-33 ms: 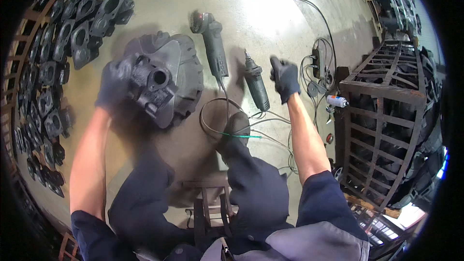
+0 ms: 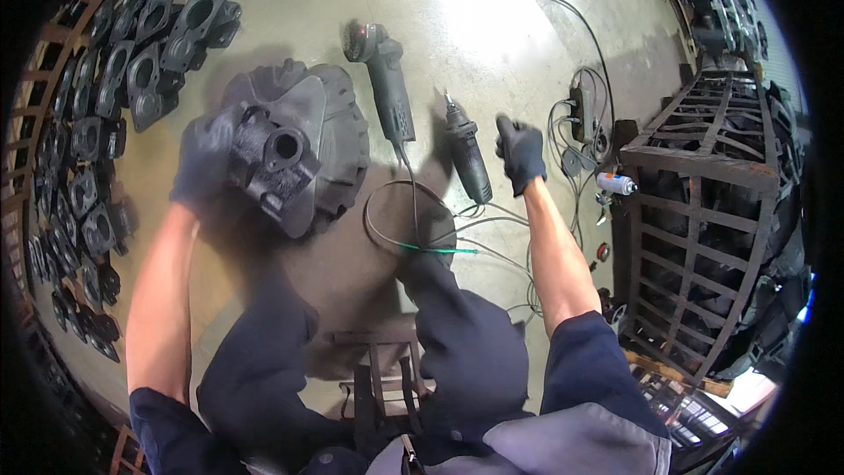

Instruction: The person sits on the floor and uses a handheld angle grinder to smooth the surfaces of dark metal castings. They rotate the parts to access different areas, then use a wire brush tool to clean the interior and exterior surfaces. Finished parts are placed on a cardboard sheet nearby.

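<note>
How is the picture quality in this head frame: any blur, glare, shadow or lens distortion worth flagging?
Head view: strong fisheye, with black corners and the metal crate bowed at the right rim. The left hand and the dark casting it holds are motion-smeared, while the right hand and die grinder look sharper. A bright glare patch lies on the concrete floor; soft shadows trail the tools.

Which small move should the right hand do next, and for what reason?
Probably the right hand should move a little to the left and close on the die grinder. It hovers open just beside this tool and holds nothing, while the left hand already grips the dark casting lifted over the round housing.
</note>
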`<state>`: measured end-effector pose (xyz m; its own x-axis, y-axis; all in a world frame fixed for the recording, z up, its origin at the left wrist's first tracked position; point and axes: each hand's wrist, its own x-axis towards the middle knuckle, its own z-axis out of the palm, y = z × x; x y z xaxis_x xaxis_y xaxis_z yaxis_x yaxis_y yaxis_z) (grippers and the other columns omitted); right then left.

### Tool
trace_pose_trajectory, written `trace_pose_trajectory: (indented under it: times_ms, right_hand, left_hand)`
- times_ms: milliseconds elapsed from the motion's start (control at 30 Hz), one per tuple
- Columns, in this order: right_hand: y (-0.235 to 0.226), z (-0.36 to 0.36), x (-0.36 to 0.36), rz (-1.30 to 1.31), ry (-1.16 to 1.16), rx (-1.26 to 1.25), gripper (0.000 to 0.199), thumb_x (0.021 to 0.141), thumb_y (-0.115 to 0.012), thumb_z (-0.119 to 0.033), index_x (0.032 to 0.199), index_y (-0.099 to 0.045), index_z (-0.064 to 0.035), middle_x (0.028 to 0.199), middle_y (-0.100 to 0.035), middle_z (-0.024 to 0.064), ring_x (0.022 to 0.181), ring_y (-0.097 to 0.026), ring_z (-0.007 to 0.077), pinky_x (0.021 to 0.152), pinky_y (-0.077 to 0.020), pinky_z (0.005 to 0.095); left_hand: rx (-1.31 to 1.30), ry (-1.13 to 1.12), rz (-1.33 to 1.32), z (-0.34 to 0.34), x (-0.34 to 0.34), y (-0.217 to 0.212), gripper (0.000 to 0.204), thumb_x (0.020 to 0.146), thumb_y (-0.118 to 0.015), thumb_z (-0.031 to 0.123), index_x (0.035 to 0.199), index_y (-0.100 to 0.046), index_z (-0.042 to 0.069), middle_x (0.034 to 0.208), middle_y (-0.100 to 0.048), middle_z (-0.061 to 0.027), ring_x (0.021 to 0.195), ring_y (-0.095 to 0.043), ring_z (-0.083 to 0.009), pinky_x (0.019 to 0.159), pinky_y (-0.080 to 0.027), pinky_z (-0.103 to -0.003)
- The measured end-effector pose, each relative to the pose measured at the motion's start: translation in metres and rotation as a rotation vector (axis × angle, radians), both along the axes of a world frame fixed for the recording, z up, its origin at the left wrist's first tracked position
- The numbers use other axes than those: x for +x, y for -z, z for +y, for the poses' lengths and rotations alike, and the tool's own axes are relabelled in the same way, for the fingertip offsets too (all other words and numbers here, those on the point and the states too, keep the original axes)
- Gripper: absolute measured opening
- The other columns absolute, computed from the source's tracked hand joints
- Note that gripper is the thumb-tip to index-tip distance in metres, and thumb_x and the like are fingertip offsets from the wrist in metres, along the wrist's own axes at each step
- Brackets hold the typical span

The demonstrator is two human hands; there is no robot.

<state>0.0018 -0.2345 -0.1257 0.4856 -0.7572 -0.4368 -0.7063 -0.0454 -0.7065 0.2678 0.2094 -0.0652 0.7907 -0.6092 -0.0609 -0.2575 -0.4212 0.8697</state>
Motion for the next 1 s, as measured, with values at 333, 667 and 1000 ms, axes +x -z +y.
trace_pose_trajectory:
  times_ms: [333, 667, 1000]
  right_hand:
    - [0.119, -0.015, -0.045, 0.1, -0.418, -0.521, 0.039, 0.091, -0.065, -0.031, 0.109, -0.072, 0.0037, 0.105, -0.073, 0.0238, 0.099, -0.071, 0.0344, 0.089, -0.054, 0.0412]
    - [0.057, 0.061, 0.006, 0.275, -0.413, -0.032, 0.054, 0.088, -0.072, -0.027, 0.13, -0.055, 0.0022, 0.119, -0.068, 0.0176, 0.107, -0.066, 0.0269, 0.096, -0.05, 0.0392]
    - [-0.06, 0.078, 0.038, 0.444, -0.25, 0.214, 0.046, 0.079, -0.073, -0.034, 0.104, -0.067, 0.0042, 0.085, -0.071, 0.0164, 0.07, -0.065, 0.0231, 0.066, -0.0522, 0.0376]
  left_hand:
    - [0.243, 0.081, 0.073, 0.019, -0.003, -0.035, 0.047, 0.086, -0.07, 0.019, 0.126, -0.061, -0.002, 0.122, -0.067, -0.019, 0.111, -0.064, -0.0344, 0.1, -0.048, -0.043]
    - [0.229, -0.032, 0.114, -0.004, -0.009, -0.048, 0.043, 0.095, -0.061, 0.032, 0.115, -0.066, -0.006, 0.109, -0.071, -0.0167, 0.101, -0.066, -0.0244, 0.091, -0.051, -0.037]
    - [0.428, -0.14, -0.367, -0.031, -0.015, -0.086, 0.038, 0.092, -0.063, 0.021, 0.12, -0.063, -0.003, 0.108, -0.067, -0.0225, 0.102, -0.066, -0.0341, 0.091, -0.051, -0.042]
